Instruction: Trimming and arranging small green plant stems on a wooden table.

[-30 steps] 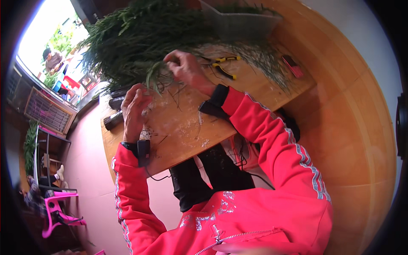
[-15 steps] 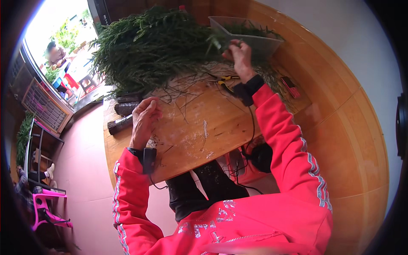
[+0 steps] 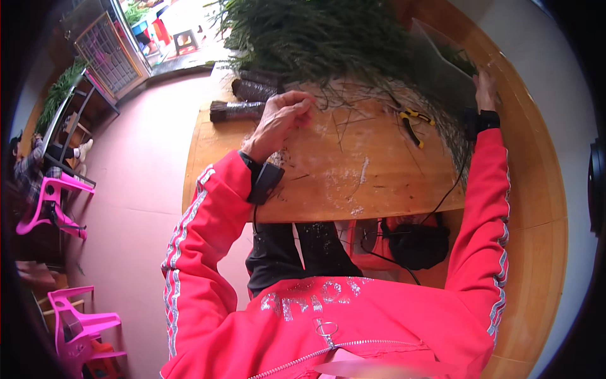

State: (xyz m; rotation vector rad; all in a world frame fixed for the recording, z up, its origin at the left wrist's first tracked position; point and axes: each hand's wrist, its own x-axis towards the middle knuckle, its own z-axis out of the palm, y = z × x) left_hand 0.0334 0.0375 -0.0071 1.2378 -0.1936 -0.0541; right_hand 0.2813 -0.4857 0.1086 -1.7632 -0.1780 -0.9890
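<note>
My left hand (image 3: 282,121) is raised over the left part of the wooden table (image 3: 315,189), thumb and fingers drawn together; whatever they hold, if anything, does not show. Beside it lie dark bundles wrapped in shiny film, a nearer one (image 3: 235,112) and one behind (image 3: 247,90). At the far right, my right hand (image 3: 487,93) reaches to the right end of a clear plastic bin (image 3: 434,71) with greenery in it. Its fingers are blurred and partly hidden. A big heap of green needle-leaved branches (image 3: 315,38) covers the back of the table. Pliers with yellow and black handles (image 3: 413,131) lie between the hands.
Loose twigs and pale crumbs litter the tabletop. A black cable (image 3: 456,188) runs down from my right wrist past the table edge. Under the table is a black bag (image 3: 416,245). Pink stools (image 3: 82,322) and a seated person (image 3: 31,165) are at the left.
My right hand has moved right, from above the bin's left end, where it held a green sprig, to the bin's right end. The view has shifted; my left hand stays near the bundles.
</note>
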